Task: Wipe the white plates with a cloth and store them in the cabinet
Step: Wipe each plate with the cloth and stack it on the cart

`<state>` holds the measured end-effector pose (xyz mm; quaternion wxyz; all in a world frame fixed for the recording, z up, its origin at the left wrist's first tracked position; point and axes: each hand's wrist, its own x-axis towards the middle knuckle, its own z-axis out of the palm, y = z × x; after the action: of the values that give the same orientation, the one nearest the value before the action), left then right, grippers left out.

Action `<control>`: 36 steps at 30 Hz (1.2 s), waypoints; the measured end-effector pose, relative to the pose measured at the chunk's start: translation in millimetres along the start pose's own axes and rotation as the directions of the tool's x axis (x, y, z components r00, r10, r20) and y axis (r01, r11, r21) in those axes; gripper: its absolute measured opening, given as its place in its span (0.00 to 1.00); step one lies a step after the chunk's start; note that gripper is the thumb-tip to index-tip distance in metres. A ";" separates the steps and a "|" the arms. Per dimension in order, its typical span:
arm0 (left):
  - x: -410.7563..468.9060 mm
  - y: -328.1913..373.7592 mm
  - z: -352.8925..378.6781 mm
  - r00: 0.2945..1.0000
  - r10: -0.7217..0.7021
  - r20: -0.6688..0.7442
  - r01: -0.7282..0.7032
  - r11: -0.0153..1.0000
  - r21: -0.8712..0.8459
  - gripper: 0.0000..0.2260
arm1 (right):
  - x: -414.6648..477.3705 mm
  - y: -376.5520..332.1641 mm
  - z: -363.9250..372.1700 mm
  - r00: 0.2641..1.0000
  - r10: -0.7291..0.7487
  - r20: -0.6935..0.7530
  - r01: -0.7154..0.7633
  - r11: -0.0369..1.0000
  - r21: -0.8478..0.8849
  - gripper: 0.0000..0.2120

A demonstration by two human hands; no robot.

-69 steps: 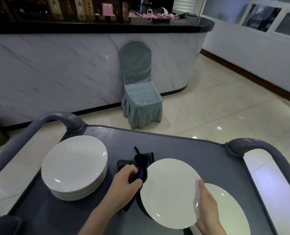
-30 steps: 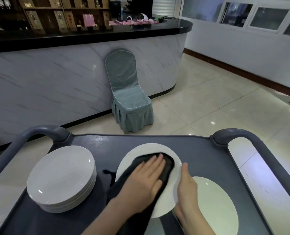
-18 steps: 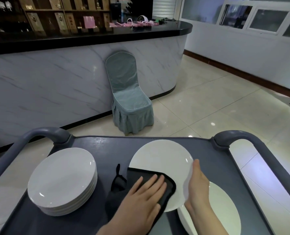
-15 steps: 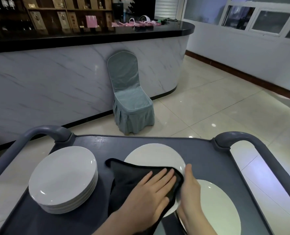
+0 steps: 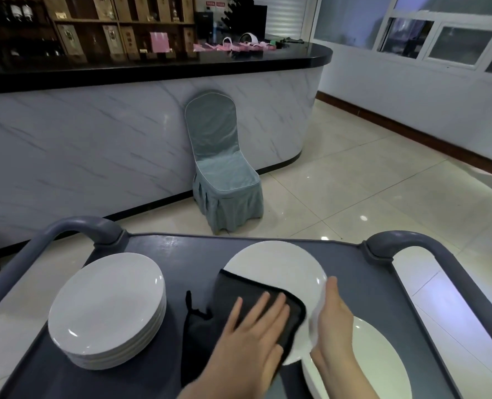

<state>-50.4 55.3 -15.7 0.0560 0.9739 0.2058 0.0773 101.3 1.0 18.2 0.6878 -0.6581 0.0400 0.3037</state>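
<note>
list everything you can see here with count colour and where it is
held plate: 1, white, cart middle
plate stack: 1 stack, white, cart's left side
lower plate: at least 1, white, cart's near right
cloth: 1, black, on the held plate
cart: 1, dark grey, foreground
chair: 1, grey-green cover, against the counter
counter: 1, white marble, black top, behind the cart
shelves: wooden, behind the counter
left hand: flat on the cloth
right hand: grips the held plate's right rim

White plate (image 5: 279, 266) tilted, black cloth (image 5: 250, 292) on it.
</note>
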 end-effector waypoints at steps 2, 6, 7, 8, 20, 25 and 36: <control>8.0 3.8 2.8 0.998 0.053 -0.029 -0.055 0.997 -0.055 0.27 | -5.2 14.9 4.8 0.999 0.040 0.012 -0.040 0.999 0.000 0.20; 37.7 -18.9 -1.2 0.998 -0.038 -0.053 0.033 0.996 -0.087 0.26 | -13.6 30.8 9.4 0.987 0.137 0.086 -0.138 0.990 0.011 0.20; 43.2 -27.1 -3.6 0.996 -0.086 -0.039 0.082 0.993 -0.087 0.26 | -14.0 28.0 9.2 0.986 0.141 0.089 -0.141 0.990 -0.005 0.20; 46.1 -34.2 -6.8 0.990 -0.141 -0.024 0.139 0.987 -0.077 0.27 | -13.0 23.3 8.3 0.989 0.124 0.079 -0.122 0.992 -0.027 0.20; -0.4 8.3 -0.2 0.999 -0.013 -0.037 0.012 0.999 -0.048 0.28 | -15.5 5.3 5.4 0.999 0.009 0.042 -0.008 1.000 -0.026 0.20; 43.3 -28.7 -17.6 0.991 -0.106 -0.083 0.099 0.991 -0.088 0.25 | -33.4 24.6 12.6 0.978 0.003 0.211 0.010 0.998 -0.058 0.20; 29.8 -78.5 -27.6 0.869 -0.494 0.040 0.304 0.469 -0.829 0.07 | -17.0 -14.4 -24.6 0.894 -0.231 0.383 0.349 0.896 -0.274 0.11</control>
<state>-59.1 140.9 4.1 0.4915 0.7467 0.3737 0.2474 102.8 -27.4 35.5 0.6000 -0.7011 -0.2320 0.3078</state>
